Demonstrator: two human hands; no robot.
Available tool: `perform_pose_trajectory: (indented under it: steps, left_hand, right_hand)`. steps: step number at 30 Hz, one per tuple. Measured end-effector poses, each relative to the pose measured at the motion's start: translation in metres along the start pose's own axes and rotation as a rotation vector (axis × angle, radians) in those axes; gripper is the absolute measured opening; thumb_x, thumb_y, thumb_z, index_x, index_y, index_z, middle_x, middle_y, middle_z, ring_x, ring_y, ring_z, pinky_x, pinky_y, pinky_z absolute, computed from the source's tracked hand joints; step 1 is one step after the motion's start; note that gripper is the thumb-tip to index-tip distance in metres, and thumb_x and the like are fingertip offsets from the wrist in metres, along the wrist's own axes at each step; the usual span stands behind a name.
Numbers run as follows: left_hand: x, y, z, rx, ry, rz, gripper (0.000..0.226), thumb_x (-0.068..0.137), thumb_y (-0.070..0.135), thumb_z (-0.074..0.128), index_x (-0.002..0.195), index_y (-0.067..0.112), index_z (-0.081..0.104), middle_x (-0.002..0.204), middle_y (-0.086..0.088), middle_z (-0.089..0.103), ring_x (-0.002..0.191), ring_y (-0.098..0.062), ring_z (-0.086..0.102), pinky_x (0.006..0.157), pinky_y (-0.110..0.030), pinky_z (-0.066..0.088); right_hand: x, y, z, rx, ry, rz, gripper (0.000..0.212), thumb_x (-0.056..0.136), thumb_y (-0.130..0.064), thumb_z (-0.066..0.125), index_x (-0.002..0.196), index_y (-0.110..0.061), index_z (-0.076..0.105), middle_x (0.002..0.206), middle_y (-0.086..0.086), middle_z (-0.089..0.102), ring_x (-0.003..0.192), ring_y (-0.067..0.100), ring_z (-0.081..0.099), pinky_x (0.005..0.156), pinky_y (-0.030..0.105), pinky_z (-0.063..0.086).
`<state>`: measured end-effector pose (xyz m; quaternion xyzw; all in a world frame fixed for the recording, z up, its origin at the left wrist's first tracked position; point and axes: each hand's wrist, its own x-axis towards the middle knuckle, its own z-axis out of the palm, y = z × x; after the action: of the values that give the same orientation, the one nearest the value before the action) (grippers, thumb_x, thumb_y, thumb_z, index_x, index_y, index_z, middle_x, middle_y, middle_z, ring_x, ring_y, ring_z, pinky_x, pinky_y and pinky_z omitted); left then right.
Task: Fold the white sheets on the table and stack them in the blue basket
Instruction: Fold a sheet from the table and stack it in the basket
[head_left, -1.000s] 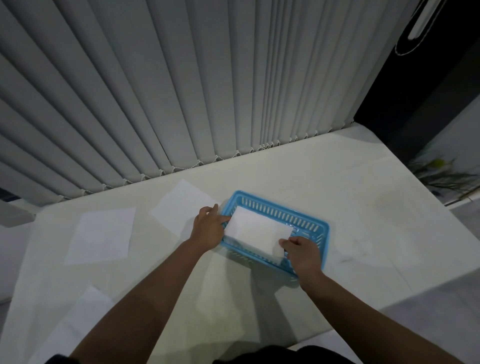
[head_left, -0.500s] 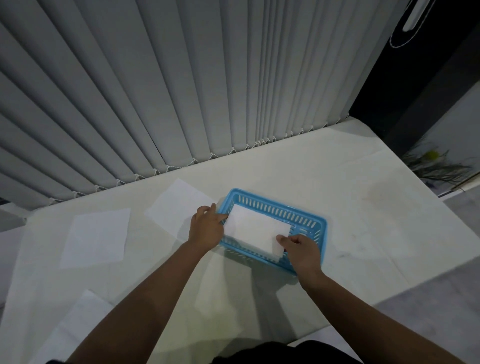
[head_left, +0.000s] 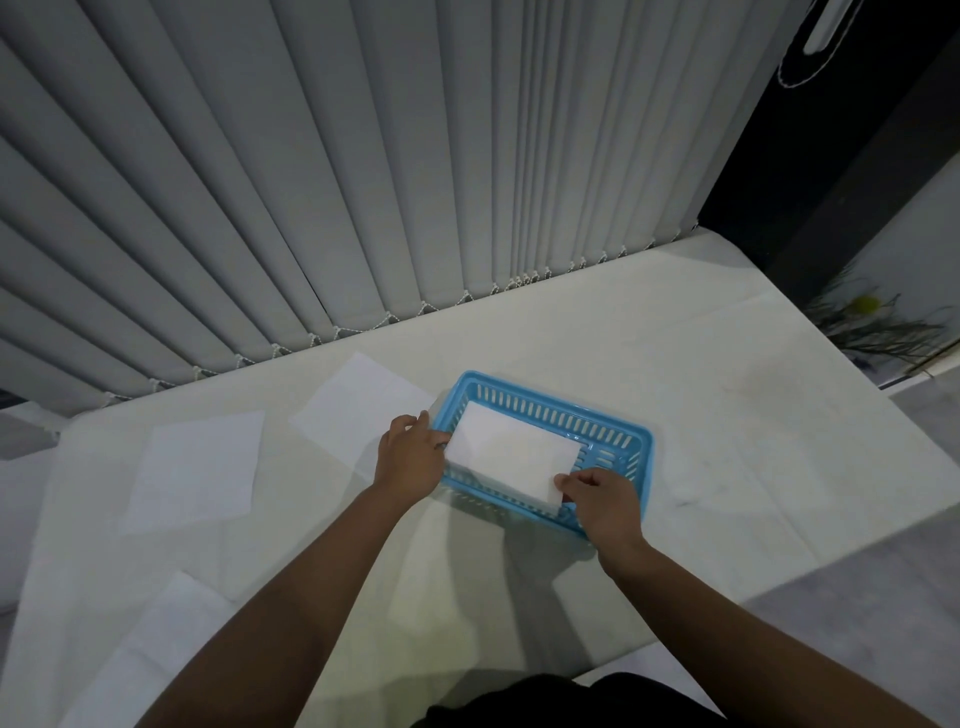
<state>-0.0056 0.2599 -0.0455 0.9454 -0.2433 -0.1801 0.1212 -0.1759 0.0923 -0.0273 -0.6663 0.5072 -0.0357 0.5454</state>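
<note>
A folded white sheet (head_left: 511, 454) lies across the blue slotted basket (head_left: 613, 434) in the middle of the white table (head_left: 701, 415). My left hand (head_left: 410, 460) pinches the sheet's left edge at the basket's left end. My right hand (head_left: 605, 499) pinches its near right corner over the basket's front rim. More folded paper shows under that corner. Unfolded white sheets lie to the left: one (head_left: 358, 408) just beside the basket, one (head_left: 200, 470) farther left, one (head_left: 135, 654) near the table's front left.
Grey vertical blinds (head_left: 363, 182) hang along the table's far edge. A dark opening and a plant (head_left: 867, 325) lie beyond the table's right edge. Grey floor shows at the lower right.
Both hands stay on the folded sheet at the basket; the sheet has shifted only slightly. The camera view has tilted a little.
</note>
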Motion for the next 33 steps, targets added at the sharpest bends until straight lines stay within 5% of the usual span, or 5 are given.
perform_pose_trajectory:
  steps: [8,15,20,25,33]
  left_hand:
    - [-0.005,0.002,-0.003,-0.002,-0.003,0.009,0.038,0.096,0.015,0.039,0.128,0.023,0.059,0.155,-0.005,0.032,0.14,-0.022,0.025,0.112,-0.036,0.031]
    - [-0.012,0.018,-0.008,-0.129,0.29,0.155,0.047,0.093,0.016,0.046,0.139,0.019,0.042,0.149,-0.008,0.043,0.131,-0.025,0.044,0.107,-0.04,0.039]
    - [-0.008,0.027,0.01,0.256,0.022,0.378,0.058,0.1,0.046,0.02,0.152,0.025,0.008,0.163,-0.001,0.005,0.15,-0.019,0.006,0.122,-0.044,0.006]
    - [-0.001,0.021,0.019,0.329,-0.092,0.377,0.066,0.096,0.057,0.008,0.151,0.026,-0.007,0.162,-0.002,-0.011,0.149,-0.021,-0.012,0.122,-0.049,-0.006]
    - [-0.001,0.003,0.017,0.241,-0.009,0.323,0.072,0.093,0.063,0.008,0.151,0.025,-0.007,0.162,0.001,-0.01,0.149,-0.017,-0.011,0.121,-0.045,-0.008]
  right_hand:
    - [0.003,-0.002,-0.003,-0.005,-0.027,-0.031,0.021,0.082,-0.028,0.072,0.064,-0.019,0.068,0.071,-0.005,0.07,0.07,0.013,0.063,0.061,0.027,0.045]
    - [0.0,0.0,-0.008,-0.237,0.115,-0.163,0.036,0.082,-0.047,0.065,0.109,-0.026,0.054,0.107,-0.003,0.061,0.09,0.013,0.058,0.08,0.034,0.049]
    - [0.006,0.004,0.007,-0.819,0.043,-0.702,0.054,0.096,-0.044,0.042,0.144,-0.021,0.036,0.154,0.003,0.035,0.141,0.025,0.031,0.115,0.048,0.022]
    - [0.018,0.024,0.021,-1.08,-0.153,-0.658,0.07,0.095,-0.058,0.005,0.153,-0.021,-0.005,0.163,0.001,-0.006,0.15,0.023,-0.009,0.116,0.052,-0.012]
    - [0.015,0.016,0.014,-1.084,-0.079,-0.661,0.072,0.093,-0.062,0.007,0.153,-0.022,0.008,0.163,0.0,0.006,0.15,0.024,0.001,0.117,0.052,-0.011]
